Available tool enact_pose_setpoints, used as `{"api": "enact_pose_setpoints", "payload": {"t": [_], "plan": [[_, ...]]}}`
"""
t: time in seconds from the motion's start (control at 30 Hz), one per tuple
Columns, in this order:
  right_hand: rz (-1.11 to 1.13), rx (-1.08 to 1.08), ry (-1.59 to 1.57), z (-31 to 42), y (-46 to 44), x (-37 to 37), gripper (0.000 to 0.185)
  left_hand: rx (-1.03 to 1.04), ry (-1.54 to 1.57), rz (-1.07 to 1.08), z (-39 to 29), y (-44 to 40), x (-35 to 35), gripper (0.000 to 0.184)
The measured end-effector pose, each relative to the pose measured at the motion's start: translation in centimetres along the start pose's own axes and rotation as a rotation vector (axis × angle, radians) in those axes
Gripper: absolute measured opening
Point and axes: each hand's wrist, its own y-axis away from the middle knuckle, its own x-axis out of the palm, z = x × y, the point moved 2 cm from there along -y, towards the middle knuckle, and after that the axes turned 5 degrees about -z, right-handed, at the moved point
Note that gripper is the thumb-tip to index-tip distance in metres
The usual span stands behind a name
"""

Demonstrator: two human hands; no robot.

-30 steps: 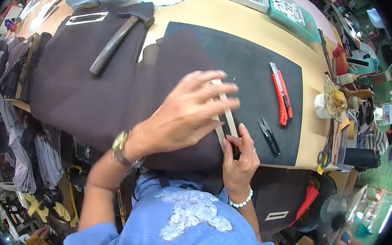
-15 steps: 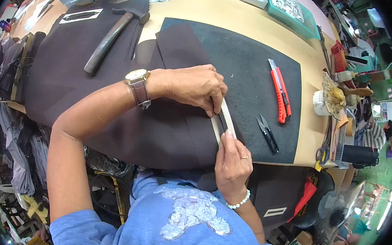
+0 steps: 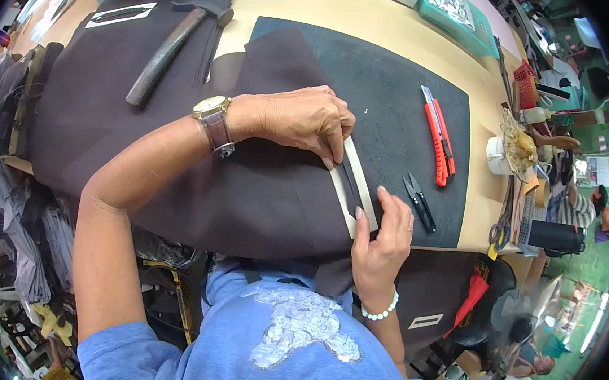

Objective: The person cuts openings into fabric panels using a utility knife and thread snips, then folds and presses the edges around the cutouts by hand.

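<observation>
Dark brown fabric (image 3: 174, 193) lies over the table's front, bearing a pale rectangular frame (image 3: 366, 177) around a narrow dark slot. At the frame's far end, my left hand (image 3: 317, 126) is closed, thumb and fingers pinching at the slot's edge; the fingertips partly cover what they grip. Around the frame's near end, my right hand (image 3: 383, 240) has thumb and fingers apart, the thumb tip touching the near corner. Under part of the fabric is a black cutting mat (image 3: 393, 89).
A hammer (image 3: 168, 51) rests on the fabric at left. On the mat lie a red utility knife (image 3: 439, 140) and small thread snips (image 3: 419, 202). A green basket (image 3: 458, 19) stands at the back, and a white pot (image 3: 497, 155) near the right edge.
My right hand has slid toward the frame's near end and spread its fingers, uncovering more of the frame. My left hand stays at the far end, still pinching.
</observation>
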Motion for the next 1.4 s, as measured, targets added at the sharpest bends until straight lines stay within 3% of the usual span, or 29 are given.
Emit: {"api": "enact_pose_setpoints", "payload": {"t": [0.03,0.17,0.4,0.53,0.67,0.83,1.1,1.33,1.4], "plan": [[0.124,0.114,-0.034,0.0,0.2,0.3,0.043,0.013,0.0,-0.011,0.1,0.1,0.0,0.014],[0.246,0.042,0.283,0.7,-0.3,1.5,0.055,0.018,-0.011,-0.011,-0.1,0.2,-0.1,0.013],[0.233,-0.012,0.376,1.7,-3.9,4.6,0.06,-0.009,-0.036,0.023,-0.1,-0.1,-0.4,0.018],[0.293,0.081,0.362,0.7,-1.6,2.9,0.064,-0.109,-0.103,-0.046,1.2,0.6,-1.8,0.025],[0.299,0.038,0.363,1.0,-2.5,3.2,0.063,-0.194,-0.11,-0.087,1.2,1.0,-1.9,0.029],[0.219,-0.075,0.36,1.9,-6.1,6.6,0.062,-0.167,-0.146,-0.113,1.2,1.5,-1.9,0.033],[0.271,-0.009,0.373,1.2,-4.4,5.2,0.061,-0.148,-0.219,-0.23,1.6,2.8,-1.9,0.035],[0.195,-0.136,0.385,2.3,-7.6,7.6,0.06,-0.142,-0.255,-0.276,1.3,3.5,-1.2,0.039],[0.226,-0.143,0.339,2.0,-6.8,6.9,0.067,-0.115,-0.274,-0.299,1.0,3.9,-1.2,0.04]]}}
